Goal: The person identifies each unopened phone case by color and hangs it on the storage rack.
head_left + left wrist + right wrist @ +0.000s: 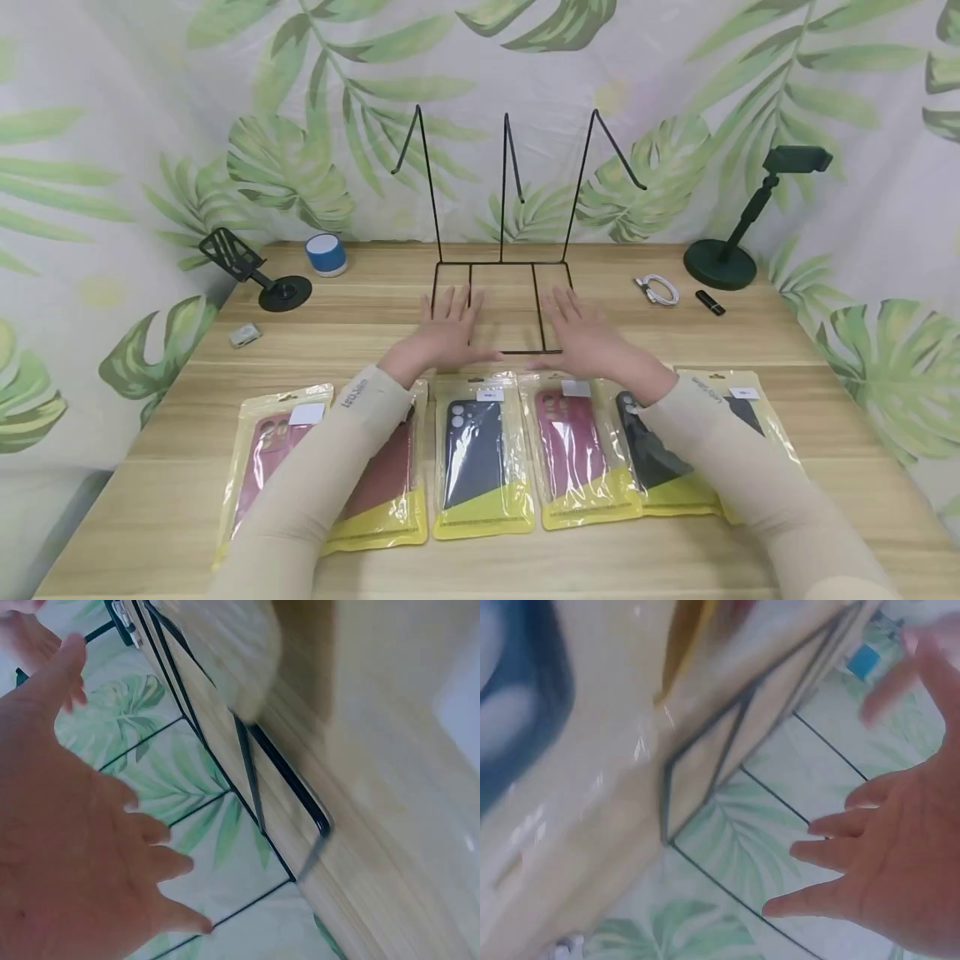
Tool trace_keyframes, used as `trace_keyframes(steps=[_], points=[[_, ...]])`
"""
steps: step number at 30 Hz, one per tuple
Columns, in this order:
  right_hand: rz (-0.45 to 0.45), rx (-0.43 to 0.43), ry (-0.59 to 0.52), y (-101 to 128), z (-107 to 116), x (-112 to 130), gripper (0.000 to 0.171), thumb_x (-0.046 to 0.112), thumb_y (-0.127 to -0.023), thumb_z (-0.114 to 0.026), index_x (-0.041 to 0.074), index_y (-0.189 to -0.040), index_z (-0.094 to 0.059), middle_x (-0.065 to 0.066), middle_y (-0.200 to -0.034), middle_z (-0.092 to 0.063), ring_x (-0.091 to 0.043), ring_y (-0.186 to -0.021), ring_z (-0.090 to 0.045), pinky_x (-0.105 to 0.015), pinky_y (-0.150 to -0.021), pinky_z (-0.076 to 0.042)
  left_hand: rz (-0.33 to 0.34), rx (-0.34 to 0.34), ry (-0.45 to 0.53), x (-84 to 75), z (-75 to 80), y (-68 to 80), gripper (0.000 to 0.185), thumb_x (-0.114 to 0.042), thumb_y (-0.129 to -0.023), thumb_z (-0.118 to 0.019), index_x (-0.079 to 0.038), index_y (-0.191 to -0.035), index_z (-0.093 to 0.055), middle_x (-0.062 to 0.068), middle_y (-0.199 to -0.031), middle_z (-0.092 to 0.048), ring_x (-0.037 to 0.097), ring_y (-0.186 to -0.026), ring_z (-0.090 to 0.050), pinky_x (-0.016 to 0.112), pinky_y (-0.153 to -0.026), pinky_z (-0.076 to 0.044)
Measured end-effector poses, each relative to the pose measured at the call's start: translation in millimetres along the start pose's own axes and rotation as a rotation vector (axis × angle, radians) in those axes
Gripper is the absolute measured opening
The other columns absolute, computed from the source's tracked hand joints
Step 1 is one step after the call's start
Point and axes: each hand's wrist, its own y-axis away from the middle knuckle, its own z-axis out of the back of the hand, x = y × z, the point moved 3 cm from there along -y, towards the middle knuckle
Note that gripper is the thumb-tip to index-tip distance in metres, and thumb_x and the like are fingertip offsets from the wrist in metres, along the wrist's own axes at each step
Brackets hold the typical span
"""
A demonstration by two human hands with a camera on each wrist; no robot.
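A black wire rack [501,263] with three upright prongs stands at the back of the wooden table. My left hand [448,333] is over the left side of its flat base, fingers spread and palm empty. Over the base's right side, my right hand [588,337] is spread in the same way and holds nothing. Whether either hand touches the wire cannot be told. Just in front lies a row of clear-and-yellow bags with phone cases, among them a dark blue phone case [474,458] and a pink phone case [572,450]. My forearms partly cover the outer bags.
At the left are a black folding phone stand [283,292], a blue speaker [327,257] and a small grey item [244,335]. To the right sit a coiled white cable [662,290], a black USB stick [710,302] and a dark green phone stand [720,263]. Leaf-patterned cloth hangs behind.
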Motion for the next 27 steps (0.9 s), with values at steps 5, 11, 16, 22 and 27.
trace_keyframes(steps=[5, 11, 16, 22, 27], points=[[0.039, -0.02, -0.046, 28, 19, -27, 0.088, 0.063, -0.095, -0.051, 0.006, -0.157, -0.025, -0.022, -0.162, -0.027, -0.046, -0.149, -0.021, -0.072, -0.117, -0.012, 0.026, 0.069, -0.026, 15.4, 2.2, 10.7, 0.108, -0.07, -0.089, -0.053, -0.009, -0.16, 0.003, 0.021, -0.165, 0.012, 0.046, -0.151, 0.005, 0.069, -0.119, 0.004], [0.025, 0.03, -0.122, 73, 30, -90, 0.047, 0.024, -0.1, -0.058, -0.006, -0.137, -0.054, -0.03, -0.139, -0.054, -0.048, -0.13, -0.049, -0.061, -0.108, -0.041, 0.064, 0.112, 0.005, 37.9, 0.1, 18.3, 0.1, -0.059, -0.092, -0.059, -0.002, -0.159, -0.011, 0.027, -0.164, 0.0, 0.051, -0.15, -0.004, 0.069, -0.12, -0.004], [-0.041, 0.145, -0.108, 100, 26, -149, 0.034, 0.013, -0.095, -0.061, -0.009, -0.121, -0.063, -0.029, -0.12, -0.064, -0.047, -0.111, -0.061, -0.057, -0.093, -0.052, 0.1, 0.167, 0.035, 50.8, -1.9, 18.2, 0.098, -0.056, -0.094, -0.057, -0.003, -0.159, -0.006, 0.026, -0.165, -0.001, 0.051, -0.15, -0.004, 0.066, -0.121, -0.006], [-0.176, 0.251, -0.143, 114, 11, -195, 0.028, 0.009, -0.087, -0.067, -0.007, -0.11, -0.067, -0.022, -0.104, -0.069, -0.039, -0.098, -0.065, -0.053, -0.085, -0.054, 0.049, 0.21, 0.006, 50.8, -1.9, 12.3, 0.092, -0.054, -0.098, -0.052, -0.004, -0.159, -0.006, 0.025, -0.165, -0.001, 0.052, -0.149, -0.008, 0.07, -0.119, -0.008], [-0.269, 0.253, -0.214, 117, 3, -209, 0.028, 0.011, -0.085, -0.07, -0.007, -0.106, -0.066, -0.019, -0.099, -0.069, -0.03, -0.091, -0.063, -0.049, -0.082, -0.053, 0.04, 0.215, 0.003, 45.7, -0.9, 7.9, 0.089, -0.051, -0.098, -0.054, -0.005, -0.16, -0.008, 0.023, -0.165, -0.001, 0.052, -0.149, -0.01, 0.069, -0.119, -0.014]])
